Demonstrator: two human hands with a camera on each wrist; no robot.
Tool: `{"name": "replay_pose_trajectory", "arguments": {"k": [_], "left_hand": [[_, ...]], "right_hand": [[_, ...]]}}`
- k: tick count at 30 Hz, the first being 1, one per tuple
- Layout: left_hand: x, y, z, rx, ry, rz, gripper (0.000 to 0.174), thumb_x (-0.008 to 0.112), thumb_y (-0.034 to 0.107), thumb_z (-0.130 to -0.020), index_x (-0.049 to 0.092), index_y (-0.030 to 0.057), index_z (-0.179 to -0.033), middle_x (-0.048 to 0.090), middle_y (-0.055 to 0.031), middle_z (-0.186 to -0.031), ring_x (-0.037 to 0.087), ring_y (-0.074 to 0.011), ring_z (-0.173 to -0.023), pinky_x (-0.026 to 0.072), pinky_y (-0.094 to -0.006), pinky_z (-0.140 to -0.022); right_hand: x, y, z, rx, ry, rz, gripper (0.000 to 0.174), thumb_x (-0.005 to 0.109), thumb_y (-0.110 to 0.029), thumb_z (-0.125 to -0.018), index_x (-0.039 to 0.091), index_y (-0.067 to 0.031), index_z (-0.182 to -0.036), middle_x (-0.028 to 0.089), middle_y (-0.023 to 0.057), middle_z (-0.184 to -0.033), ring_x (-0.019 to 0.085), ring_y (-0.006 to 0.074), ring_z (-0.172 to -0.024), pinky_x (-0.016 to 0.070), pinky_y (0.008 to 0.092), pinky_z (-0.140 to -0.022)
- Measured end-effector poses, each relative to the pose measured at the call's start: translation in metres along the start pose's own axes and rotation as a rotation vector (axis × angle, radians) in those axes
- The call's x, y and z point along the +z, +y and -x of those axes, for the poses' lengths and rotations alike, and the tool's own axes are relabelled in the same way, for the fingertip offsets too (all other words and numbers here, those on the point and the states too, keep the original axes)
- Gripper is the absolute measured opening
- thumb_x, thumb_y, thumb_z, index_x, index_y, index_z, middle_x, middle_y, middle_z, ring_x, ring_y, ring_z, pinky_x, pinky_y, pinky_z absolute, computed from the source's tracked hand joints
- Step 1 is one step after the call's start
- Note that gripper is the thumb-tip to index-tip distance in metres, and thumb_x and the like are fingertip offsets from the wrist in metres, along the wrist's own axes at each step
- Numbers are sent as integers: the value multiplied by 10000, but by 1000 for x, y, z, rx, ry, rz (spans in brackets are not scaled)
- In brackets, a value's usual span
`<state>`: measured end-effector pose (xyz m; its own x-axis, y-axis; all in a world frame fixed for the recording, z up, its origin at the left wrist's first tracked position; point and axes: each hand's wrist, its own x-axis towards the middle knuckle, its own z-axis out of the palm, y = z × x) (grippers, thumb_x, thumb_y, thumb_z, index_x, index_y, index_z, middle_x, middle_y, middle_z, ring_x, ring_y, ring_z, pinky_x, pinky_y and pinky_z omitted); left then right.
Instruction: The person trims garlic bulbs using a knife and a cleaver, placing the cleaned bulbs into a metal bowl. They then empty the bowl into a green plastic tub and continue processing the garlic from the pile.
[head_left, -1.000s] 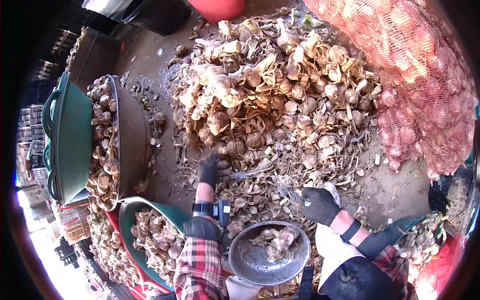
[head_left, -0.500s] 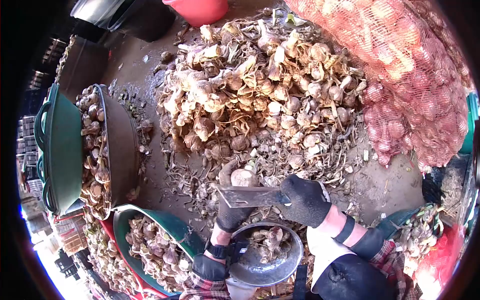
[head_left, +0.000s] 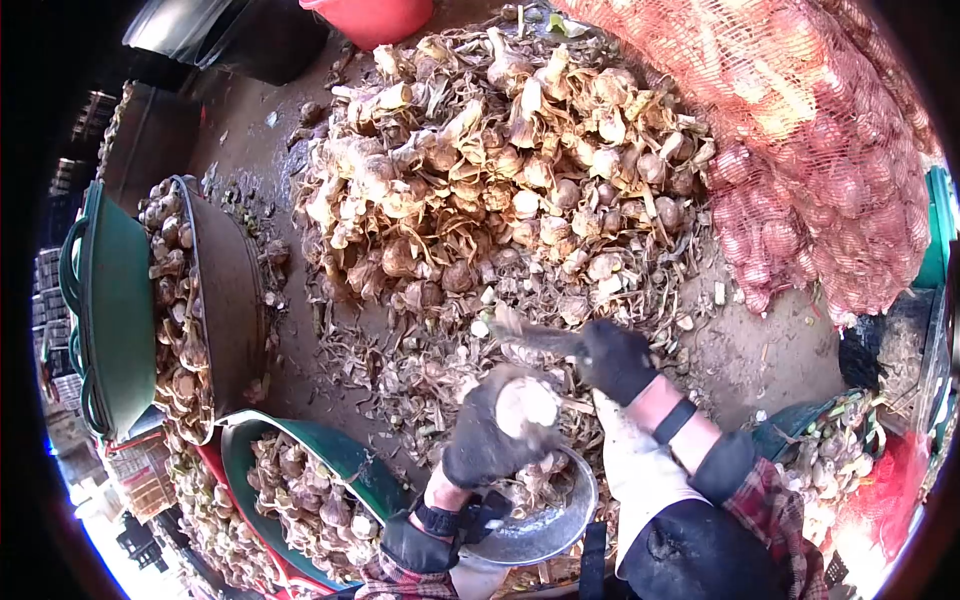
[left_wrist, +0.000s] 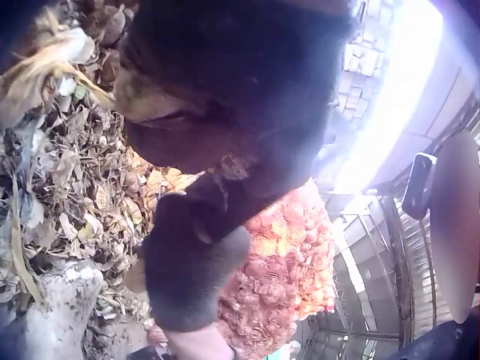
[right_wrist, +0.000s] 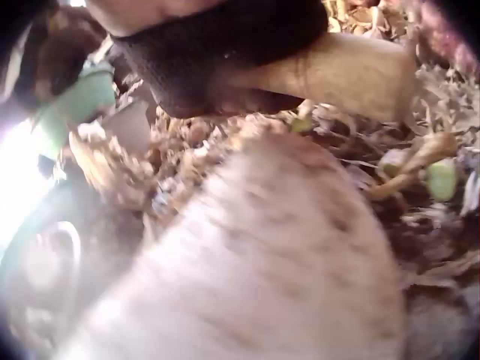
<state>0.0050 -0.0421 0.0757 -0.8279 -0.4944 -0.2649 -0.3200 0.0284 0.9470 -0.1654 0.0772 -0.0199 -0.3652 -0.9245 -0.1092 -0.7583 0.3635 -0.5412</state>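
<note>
My gloved left hand [head_left: 490,435] holds a garlic bulb [head_left: 527,406] whose pale cut face is turned up, over the edge of a round metal bowl [head_left: 540,540]. Loose trimmed garlic lies in that bowl, partly hidden by the hand. In my gloved right hand [head_left: 617,362] is a knife [head_left: 540,337], its blurred blade pointing left over the scraps, apart from the bulb. The right wrist view shows the knife's wooden handle [right_wrist: 352,71] sticking out of the fist. Both dark gloves overlap in the left wrist view, with the right hand [left_wrist: 191,266] beyond the left hand [left_wrist: 232,82].
A heap of untrimmed garlic [head_left: 460,190] lies ahead, with dry leaf scraps nearer me. Red mesh sacks [head_left: 800,150] stand at the right. To the left are a green tub [head_left: 120,310], a dark basin [head_left: 230,310] of garlic and a tilted green basket [head_left: 345,455].
My left hand went from reaching toward the heap to holding a garlic bulb at the blade. It has since dropped toward the bowl with the bulb, while the knife has moved up and away.
</note>
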Motion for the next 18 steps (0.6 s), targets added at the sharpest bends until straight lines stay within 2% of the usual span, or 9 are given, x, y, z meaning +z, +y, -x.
{"name": "replay_pose_trajectory", "arguments": {"k": [2, 4, 6, 8, 10, 12, 14, 16, 18], "left_hand": [[-6, 24, -3, 31, -51, -50, 569, 781, 263, -647, 529, 59, -1115, 626, -105, -933, 628, -203, -880, 497, -327, -794], [-16, 13, -14, 33, 86, 8, 530, 774, 197, -682, 523, 65, -1130, 622, -67, -938, 612, -175, -877, 498, -304, -788], [-19, 8, -14, -63, 374, -5, 533, 772, 163, -690, 512, 47, -1140, 612, -53, -939, 598, -151, -861, 498, -284, -775], [-20, -24, -10, -156, 492, 475, 517, 770, 112, -696, 493, -2, -1118, 584, -58, -939, 580, -143, -854, 509, -299, -808], [-4, -17, -10, -85, 552, 705, 423, 726, 95, -756, 488, 13, -1095, 550, -74, -991, 569, -157, -916, 517, -339, -851], [16, -35, -7, -62, 557, 1082, 356, 649, 56, -821, 469, 47, -1128, 532, -82, -1068, 567, -233, -1013, 492, -406, -948], [28, -30, -3, -133, 486, 1310, 370, 652, 65, -813, 472, 46, -1136, 541, -107, -1118, 555, -273, -1083, 463, -433, -990], [38, -32, 12, -199, 462, 1532, 609, 699, 138, -748, 418, 27, -1276, 531, -141, -1195, 535, -294, -1136, 426, -453, -1030], [45, -59, 26, -184, 402, 1619, 663, 677, 99, -727, 383, 4, -1314, 508, -167, -1252, 513, -313, -1176, 416, -472, -1038]], "right_hand": [[-3, 14, 14, 99, 84, -40, 168, 659, -156, -727, 546, -56, -802, 580, 154, -722, 604, 349, -665, 487, 437, -557], [-10, 7, 17, 184, 194, -192, 124, 643, -122, -735, 538, -60, -753, 567, 152, -693, 594, 355, -635, 473, 442, -540], [-10, 0, 13, 179, 217, -217, 120, 636, -119, -744, 541, -49, -719, 569, 170, -657, 602, 360, -617, 477, 430, -533], [-21, -28, 8, 270, 217, -496, 126, 642, -121, -751, 560, -33, -713, 582, 187, -646, 618, 365, -626, 488, 408, -531], [-26, -42, 6, 206, 151, -477, 109, 640, -110, -755, 578, -25, -727, 595, 188, -645, 625, 366, -624, 483, 384, -515], [-30, -56, 3, 137, 178, -562, 104, 667, -96, -723, 583, -39, -749, 590, 171, -657, 615, 359, -613, 480, 390, -519], [-29, -53, 3, 60, 226, -573, 123, 684, -88, -701, 585, -49, -763, 584, 160, -668, 609, 355, -610, 477, 391, -521], [-24, -46, 8, -65, 253, -481, 213, 725, -79, -650, 581, -74, -807, 569, 128, -697, 597, 342, -615, 470, 385, -527], [-25, -42, 14, -114, 182, -446, 234, 741, -113, -655, 568, -79, -810, 570, 117, -690, 604, 335, -621, 473, 382, -527]]}}
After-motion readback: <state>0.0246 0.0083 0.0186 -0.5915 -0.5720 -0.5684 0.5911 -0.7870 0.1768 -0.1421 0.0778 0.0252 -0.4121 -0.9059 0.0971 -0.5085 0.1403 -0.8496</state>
